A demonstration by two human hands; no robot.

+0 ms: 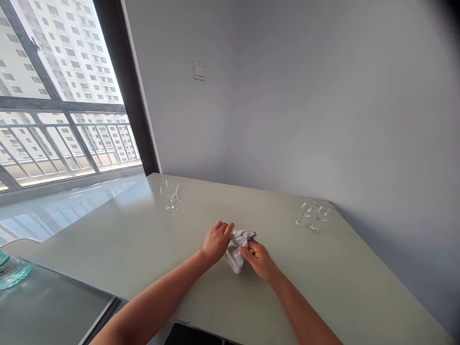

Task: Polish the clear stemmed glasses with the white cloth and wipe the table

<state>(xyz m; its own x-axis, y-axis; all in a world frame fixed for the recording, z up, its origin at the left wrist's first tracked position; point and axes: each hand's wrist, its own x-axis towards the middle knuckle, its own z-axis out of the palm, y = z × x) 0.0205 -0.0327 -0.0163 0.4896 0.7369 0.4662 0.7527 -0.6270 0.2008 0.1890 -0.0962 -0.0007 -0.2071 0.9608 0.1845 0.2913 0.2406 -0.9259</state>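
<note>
My left hand (216, 240) is closed around a small clear glass (233, 234), of which only a sliver shows beside the fingers. My right hand (259, 258) pinches a grey-white cloth (237, 251) that is bunched against the glass and hangs down between both hands. Both hands sit just above the pale green table (136, 239), near its middle.
Two clear stemmed glasses (171, 194) stand at the table's far left, and two more stemmed glasses (314, 214) at the far right by the grey wall. A green-tinted glass object (10, 270) sits on a lower glass surface at left. A large window lies to the left.
</note>
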